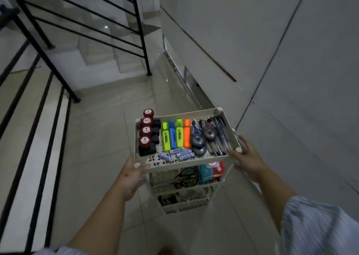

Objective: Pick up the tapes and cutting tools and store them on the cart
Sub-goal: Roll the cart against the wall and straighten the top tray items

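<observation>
A stair landing indoors: black railing [58, 47] and steps [108, 47] far left, tiled floor [108, 115], plain walls [272, 31] right.

Cream tiered cart [229, 126] on tiled floor beside black stair railing [139, 31]. Left hand [130, 177] grips top tray's near-left corner; right hand [246, 157] holds near-right corner. Tray carries stamps [146, 131], highlighters [175, 135], batteries [177, 154], pens [219, 136]. Scissors [185, 174] on shelf below.

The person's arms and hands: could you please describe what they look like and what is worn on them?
Both forearms are bare. The left hand and right hand wear no gloves, rings or watch that I can see. A loose, light blue sleeve with fine stripes covers the right upper arm; a similar pale sleeve edge shows at the left.
</observation>
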